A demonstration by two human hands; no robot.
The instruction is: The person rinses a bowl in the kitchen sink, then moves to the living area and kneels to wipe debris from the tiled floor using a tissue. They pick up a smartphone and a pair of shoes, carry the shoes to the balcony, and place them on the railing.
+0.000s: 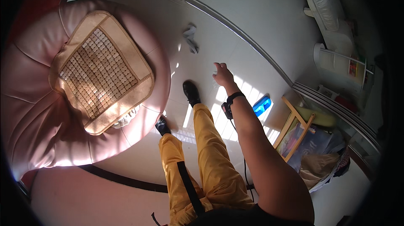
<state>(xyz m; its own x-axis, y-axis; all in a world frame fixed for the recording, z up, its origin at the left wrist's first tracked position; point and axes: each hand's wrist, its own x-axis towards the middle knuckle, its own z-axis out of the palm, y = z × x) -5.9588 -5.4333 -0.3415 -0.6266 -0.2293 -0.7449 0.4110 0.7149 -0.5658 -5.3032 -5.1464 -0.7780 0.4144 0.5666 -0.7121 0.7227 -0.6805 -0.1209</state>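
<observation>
My right hand (pixel 223 75) reaches forward over the pale tiled floor (pixel 205 11), with its fingers partly bent and the thumb apart from them. A small pale, see-through scrap (pixel 216 83) shows beside the thumb; I cannot tell whether it is held or lies on the floor. Farther forward lies a crumpled grey cloth (pixel 191 39). My left hand is out of view. On the left stands a round pink leather-like seat (pixel 151 36). A tan seat mat with beaded tiles (pixel 101 71) rests on it, and a whitish item (pixel 127 117) pokes out from under the mat.
A blue plastic object (pixel 262 106) sits on the sunlit floor right of my forearm. Farther right are a wooden frame (pixel 300 131) and bags (pixel 318 166). A metal floor track (pixel 240 33) curves across. A black cable (pixel 245 169) hangs from my wrist device (pixel 228 109).
</observation>
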